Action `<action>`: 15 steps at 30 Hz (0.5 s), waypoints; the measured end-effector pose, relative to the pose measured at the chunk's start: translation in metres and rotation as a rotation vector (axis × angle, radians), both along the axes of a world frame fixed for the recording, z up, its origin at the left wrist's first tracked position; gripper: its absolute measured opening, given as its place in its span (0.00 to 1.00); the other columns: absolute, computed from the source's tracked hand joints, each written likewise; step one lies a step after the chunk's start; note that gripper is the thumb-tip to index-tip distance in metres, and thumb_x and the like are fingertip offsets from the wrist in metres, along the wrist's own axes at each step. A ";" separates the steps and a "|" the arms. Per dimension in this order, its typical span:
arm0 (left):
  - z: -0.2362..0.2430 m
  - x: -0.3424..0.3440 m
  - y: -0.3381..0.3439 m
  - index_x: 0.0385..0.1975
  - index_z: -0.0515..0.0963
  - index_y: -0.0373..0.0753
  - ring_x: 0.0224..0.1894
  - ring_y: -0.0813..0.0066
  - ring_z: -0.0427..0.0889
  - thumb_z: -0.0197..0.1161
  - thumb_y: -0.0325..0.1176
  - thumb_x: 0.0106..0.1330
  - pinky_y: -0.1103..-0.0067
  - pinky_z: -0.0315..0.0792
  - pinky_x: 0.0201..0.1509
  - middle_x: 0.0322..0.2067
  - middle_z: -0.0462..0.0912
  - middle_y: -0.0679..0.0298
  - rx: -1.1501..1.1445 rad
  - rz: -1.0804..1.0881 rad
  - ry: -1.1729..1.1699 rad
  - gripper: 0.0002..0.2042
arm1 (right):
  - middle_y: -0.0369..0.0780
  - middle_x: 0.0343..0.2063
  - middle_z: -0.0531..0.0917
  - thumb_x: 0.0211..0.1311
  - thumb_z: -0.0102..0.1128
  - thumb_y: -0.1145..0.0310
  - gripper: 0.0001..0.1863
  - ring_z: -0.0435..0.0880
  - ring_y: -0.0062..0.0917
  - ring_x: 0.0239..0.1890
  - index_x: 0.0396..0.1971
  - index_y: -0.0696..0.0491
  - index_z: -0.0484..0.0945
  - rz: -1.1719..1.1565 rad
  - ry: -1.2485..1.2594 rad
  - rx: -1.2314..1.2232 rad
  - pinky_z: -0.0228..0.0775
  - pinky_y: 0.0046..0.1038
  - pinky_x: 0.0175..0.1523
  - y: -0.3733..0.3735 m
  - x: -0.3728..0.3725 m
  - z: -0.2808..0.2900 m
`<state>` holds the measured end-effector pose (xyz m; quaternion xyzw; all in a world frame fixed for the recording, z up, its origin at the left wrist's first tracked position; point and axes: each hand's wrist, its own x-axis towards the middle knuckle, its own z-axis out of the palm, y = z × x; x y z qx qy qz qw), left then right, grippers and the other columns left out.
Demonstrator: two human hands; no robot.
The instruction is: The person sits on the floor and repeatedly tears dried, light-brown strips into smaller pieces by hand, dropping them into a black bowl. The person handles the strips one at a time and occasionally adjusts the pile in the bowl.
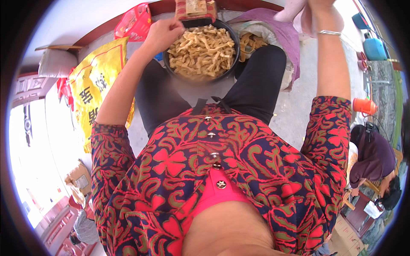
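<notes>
Between my knees stands a round black basin (235, 53) heaped with pale yellow-brown, irregular strips (200, 51) that look like dried food pieces. My left hand (164, 35) is at the basin's upper left rim, its fingers curled together; whatever they hold, if anything, is hidden. Raised at the top right, away from the basin, is my right hand (314, 19), partly cut off by the frame's edge and smeared by motion. A bracelet (329, 32) circles that wrist. Beside the basin, an open pale sack (265, 30) with purple cloth (291, 38) contains flatter brownish pieces (252, 45).
Left of my leg lies a large yellow bag (96, 81); a red bag (134, 23) is farther up. A red patterned box (194, 12) adjoins the basin's far rim. At right are an orange container (364, 106), a blue jug (375, 49) and another person (371, 155) bending over.
</notes>
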<state>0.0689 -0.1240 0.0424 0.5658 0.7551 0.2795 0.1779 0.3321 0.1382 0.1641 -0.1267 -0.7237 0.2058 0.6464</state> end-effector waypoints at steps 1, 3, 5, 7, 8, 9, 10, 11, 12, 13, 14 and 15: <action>-0.009 -0.013 -0.018 0.34 0.80 0.35 0.30 0.79 0.79 0.62 0.37 0.60 0.78 0.73 0.38 0.25 0.82 0.64 -0.066 0.058 0.045 0.11 | 0.32 0.24 0.77 0.52 0.57 0.79 0.10 0.73 0.15 0.25 0.36 0.57 0.75 0.122 -0.023 -0.168 0.67 0.19 0.29 -0.009 -0.014 -0.025; -0.028 -0.023 -0.035 0.34 0.81 0.35 0.31 0.75 0.81 0.62 0.37 0.59 0.77 0.74 0.38 0.25 0.83 0.61 -0.141 0.104 0.101 0.11 | 0.34 0.21 0.75 0.50 0.56 0.80 0.11 0.68 0.18 0.21 0.35 0.55 0.75 0.052 -0.164 -0.090 0.64 0.22 0.27 -0.036 -0.035 -0.071; -0.043 -0.028 -0.057 0.33 0.82 0.36 0.32 0.71 0.83 0.62 0.36 0.58 0.75 0.74 0.39 0.27 0.84 0.59 -0.194 0.144 0.147 0.11 | 0.41 0.19 0.72 0.45 0.61 0.77 0.14 0.69 0.27 0.20 0.36 0.54 0.75 0.100 -0.308 -0.042 0.65 0.25 0.28 -0.066 -0.059 -0.120; -0.058 -0.025 -0.066 0.32 0.83 0.38 0.35 0.63 0.83 0.62 0.39 0.56 0.71 0.75 0.42 0.29 0.84 0.55 -0.206 0.155 0.043 0.11 | 0.40 0.40 0.82 0.55 0.65 0.69 0.18 0.78 0.23 0.48 0.46 0.55 0.74 0.396 -0.659 -0.272 0.70 0.27 0.54 -0.100 -0.072 -0.157; -0.066 -0.019 -0.066 0.31 0.83 0.40 0.36 0.58 0.83 0.62 0.40 0.55 0.69 0.75 0.43 0.29 0.84 0.54 -0.212 0.154 -0.010 0.11 | 0.42 0.44 0.81 0.50 0.70 0.65 0.27 0.78 0.25 0.48 0.51 0.51 0.72 0.434 -0.746 -0.367 0.71 0.29 0.53 -0.108 -0.083 -0.180; -0.075 -0.017 -0.065 0.31 0.82 0.36 0.30 0.68 0.82 0.63 0.37 0.57 0.74 0.74 0.38 0.25 0.83 0.57 -0.171 0.129 0.024 0.10 | 0.41 0.50 0.78 0.46 0.72 0.61 0.34 0.77 0.28 0.51 0.55 0.51 0.70 0.649 -0.766 -0.413 0.69 0.31 0.56 -0.112 -0.089 -0.203; -0.078 -0.010 -0.060 0.31 0.82 0.37 0.30 0.68 0.82 0.63 0.37 0.57 0.74 0.74 0.38 0.24 0.83 0.57 -0.159 0.119 0.019 0.10 | 0.43 0.53 0.76 0.41 0.72 0.54 0.40 0.73 0.32 0.57 0.57 0.49 0.69 0.596 -0.782 -0.153 0.65 0.34 0.61 -0.104 -0.092 -0.232; -0.080 -0.003 -0.065 0.31 0.82 0.37 0.30 0.68 0.82 0.63 0.37 0.57 0.74 0.74 0.38 0.24 0.82 0.58 -0.162 0.130 0.012 0.10 | 0.42 0.55 0.75 0.44 0.70 0.51 0.39 0.72 0.33 0.58 0.58 0.47 0.68 0.579 -0.985 -0.117 0.62 0.34 0.63 -0.110 -0.089 -0.231; -0.082 0.002 -0.064 0.31 0.82 0.37 0.30 0.68 0.82 0.63 0.37 0.56 0.74 0.74 0.38 0.24 0.82 0.58 -0.155 0.134 0.008 0.10 | 0.42 0.57 0.73 0.47 0.67 0.48 0.38 0.71 0.34 0.60 0.59 0.45 0.67 0.544 -1.186 -0.071 0.59 0.33 0.65 -0.110 -0.084 -0.228; -0.087 0.007 -0.063 0.30 0.82 0.38 0.31 0.65 0.82 0.62 0.37 0.56 0.72 0.75 0.38 0.25 0.82 0.57 -0.144 0.151 0.006 0.09 | 0.41 0.59 0.71 0.49 0.65 0.47 0.37 0.69 0.35 0.61 0.60 0.42 0.67 0.473 -1.265 -0.068 0.58 0.34 0.66 -0.109 -0.082 -0.229; -0.089 0.012 -0.062 0.30 0.82 0.38 0.32 0.63 0.82 0.62 0.37 0.56 0.72 0.75 0.39 0.26 0.82 0.56 -0.149 0.138 0.033 0.09 | 0.41 0.61 0.69 0.51 0.62 0.45 0.36 0.68 0.37 0.61 0.61 0.40 0.66 0.401 -1.341 -0.066 0.56 0.34 0.67 -0.108 -0.080 -0.230; -0.091 0.017 -0.060 0.30 0.82 0.38 0.33 0.62 0.83 0.62 0.36 0.55 0.71 0.75 0.39 0.27 0.82 0.56 -0.154 0.119 0.062 0.09 | 0.40 0.62 0.67 0.53 0.60 0.43 0.35 0.67 0.39 0.62 0.62 0.37 0.65 0.323 -1.414 -0.068 0.55 0.35 0.67 -0.109 -0.078 -0.232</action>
